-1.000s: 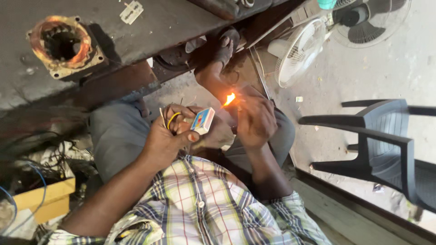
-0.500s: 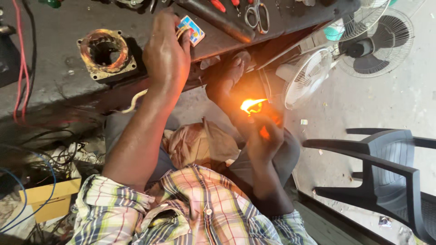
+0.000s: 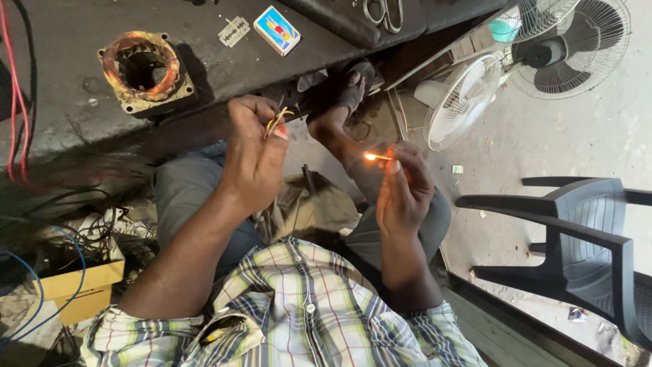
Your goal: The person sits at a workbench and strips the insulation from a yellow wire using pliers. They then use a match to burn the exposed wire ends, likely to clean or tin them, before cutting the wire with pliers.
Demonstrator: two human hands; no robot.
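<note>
Daylight falls strongly on the concrete floor [image 3: 577,136] at the right, which looks pale and nearly washed out. The dark surface [image 3: 75,109] at the far left stays dim, and the space beneath it lies in deep shadow. The lit match [image 3: 377,157] shows a small orange glow that is slightly blown out at its tip. Focus is fairly sharp at centre; the near shirt [image 3: 299,319] is softer, and straight edges bend toward the frame's borders.

Blue matchbox [image 3: 277,30], orange flame [image 3: 370,156], plaid shirt [image 3: 299,319], black chair [image 3: 577,238]
</note>
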